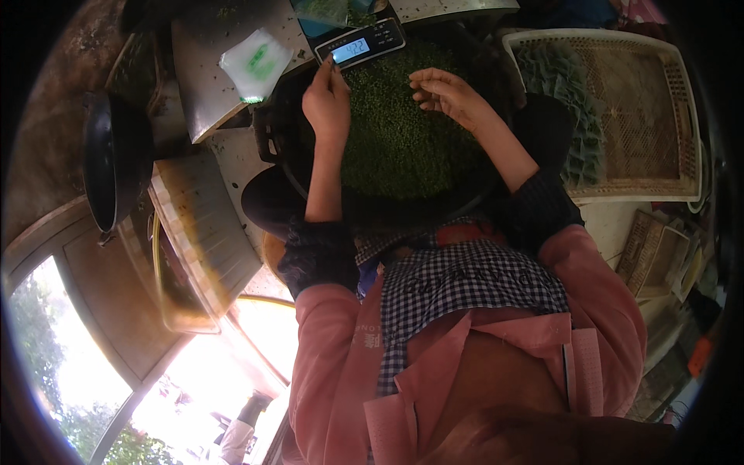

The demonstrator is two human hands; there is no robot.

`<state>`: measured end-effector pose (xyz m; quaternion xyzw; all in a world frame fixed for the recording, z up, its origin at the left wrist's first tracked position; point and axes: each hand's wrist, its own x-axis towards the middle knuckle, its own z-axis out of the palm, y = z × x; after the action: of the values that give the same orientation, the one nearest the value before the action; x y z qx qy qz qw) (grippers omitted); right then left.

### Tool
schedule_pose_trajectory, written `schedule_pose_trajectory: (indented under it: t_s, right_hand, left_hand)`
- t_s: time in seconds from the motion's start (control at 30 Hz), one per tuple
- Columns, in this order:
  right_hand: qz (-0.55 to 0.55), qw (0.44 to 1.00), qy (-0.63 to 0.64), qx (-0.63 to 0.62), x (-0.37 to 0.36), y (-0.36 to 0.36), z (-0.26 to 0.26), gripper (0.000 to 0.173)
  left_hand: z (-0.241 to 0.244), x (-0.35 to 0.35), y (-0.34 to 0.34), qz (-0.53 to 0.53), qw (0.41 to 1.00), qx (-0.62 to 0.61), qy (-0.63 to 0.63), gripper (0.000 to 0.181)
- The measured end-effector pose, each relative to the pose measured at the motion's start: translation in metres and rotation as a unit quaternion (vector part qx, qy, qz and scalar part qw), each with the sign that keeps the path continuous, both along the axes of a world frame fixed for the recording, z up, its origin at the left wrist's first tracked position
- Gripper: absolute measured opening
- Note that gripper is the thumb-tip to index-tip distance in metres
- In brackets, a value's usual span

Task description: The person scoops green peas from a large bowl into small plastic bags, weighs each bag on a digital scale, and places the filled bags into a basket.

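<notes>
My left hand (328, 104) is at the lower left corner of a digital kitchen scale (381, 43), thumb and forefinger close together; whether they pinch anything is hidden. The scale's display is lit, and a clear plastic bag with greens (331, 10) rests on its platform. Below the scale, a wide dark basin between my knees holds a heap of small green sprouts (395, 133). Over the heap's right side hovers my right hand (444, 93), fingers bent and apart, with nothing visible in it. A stack of clear plastic bags (256, 64) with green print lies left of the scale.
To the right, a white plastic crate (645, 195) holds rows of bagged greens (567, 116) along its left side. A dark wok-like pan (102, 163) and a stained ribbed pale box (203, 221) are at left. Smaller crates (654, 256) stand lower right.
</notes>
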<state>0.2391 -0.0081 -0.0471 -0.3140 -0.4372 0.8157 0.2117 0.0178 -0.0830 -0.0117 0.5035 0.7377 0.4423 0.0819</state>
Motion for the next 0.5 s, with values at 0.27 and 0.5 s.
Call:
schedule_pose_trajectory:
  t_s: [0.27, 0.5]
  right_hand:
    - [-0.005, 0.993, -0.063, 0.1, -0.022, 0.008, 0.019, 0.04]
    - [-0.032, 0.98, -0.089, 0.174, -0.038, 0.011, 0.021, 0.035]
  left_hand:
    - [-0.009, 0.016, -0.012, 0.017, 0.996, -0.049, -0.078, 0.028]
    - [-0.017, 0.021, -0.021, 0.01, 0.994, -0.061, -0.095, 0.028]
